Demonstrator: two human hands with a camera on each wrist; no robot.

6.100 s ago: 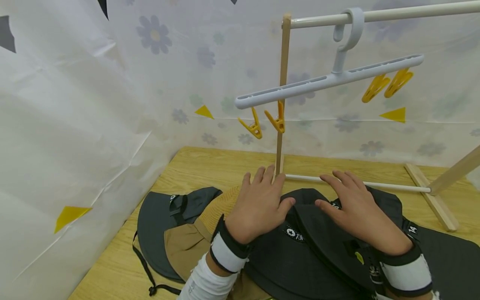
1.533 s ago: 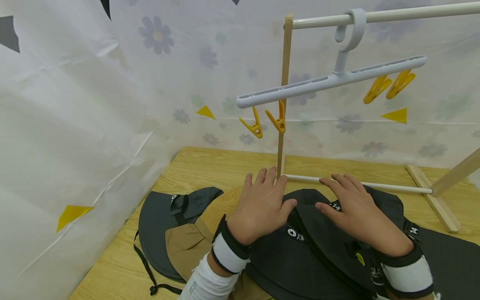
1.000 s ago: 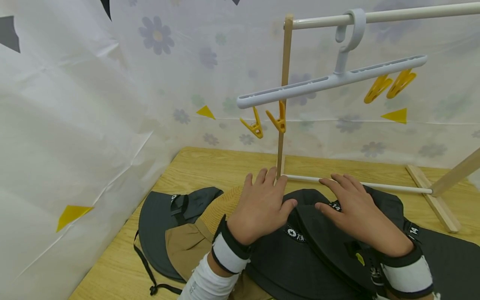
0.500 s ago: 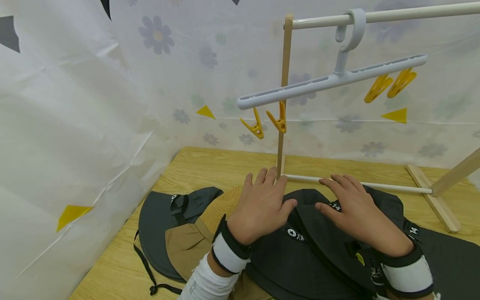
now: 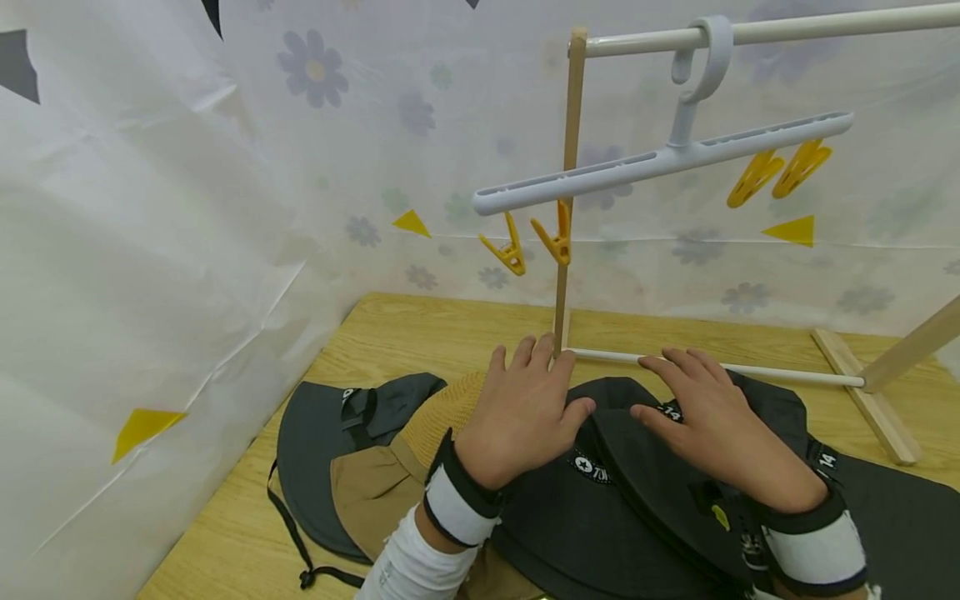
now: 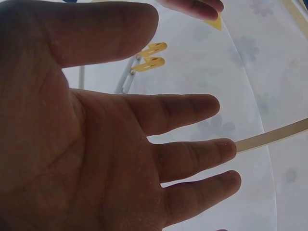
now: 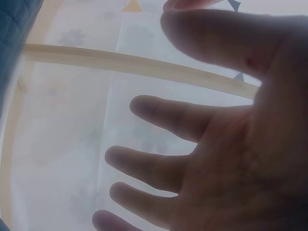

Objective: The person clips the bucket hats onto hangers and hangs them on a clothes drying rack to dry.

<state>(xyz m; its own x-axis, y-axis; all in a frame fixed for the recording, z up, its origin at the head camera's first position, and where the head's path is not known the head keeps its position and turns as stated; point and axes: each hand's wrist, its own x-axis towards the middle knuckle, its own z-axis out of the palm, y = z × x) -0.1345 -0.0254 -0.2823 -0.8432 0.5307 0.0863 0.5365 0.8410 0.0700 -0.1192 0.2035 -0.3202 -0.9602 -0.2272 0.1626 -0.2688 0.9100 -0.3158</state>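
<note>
Both hands are held palm-down with fingers spread, holding nothing. In the head view my left hand (image 5: 517, 417) overlaps a tan sun hat (image 5: 375, 492) with a yellow woven crown and the left part of a black wide-brimmed hat (image 5: 585, 525). My right hand (image 5: 712, 425) is over the right part of the black hats. A dark grey hat (image 5: 315, 467) with a black cord lies at the left, and another black brim (image 5: 900, 517) at the right. The left wrist view shows the bare left palm (image 6: 110, 144); the right wrist view shows the bare right palm (image 7: 221, 163).
Behind the hats a wooden rack post (image 5: 572, 125) carries a white rod (image 5: 847, 27). From it hangs a pale hanger (image 5: 615, 172) with yellow clips (image 5: 508, 250) near both ends. A lower white bar (image 5: 787, 375) joins the rack's feet on the wooden table (image 5: 435, 333).
</note>
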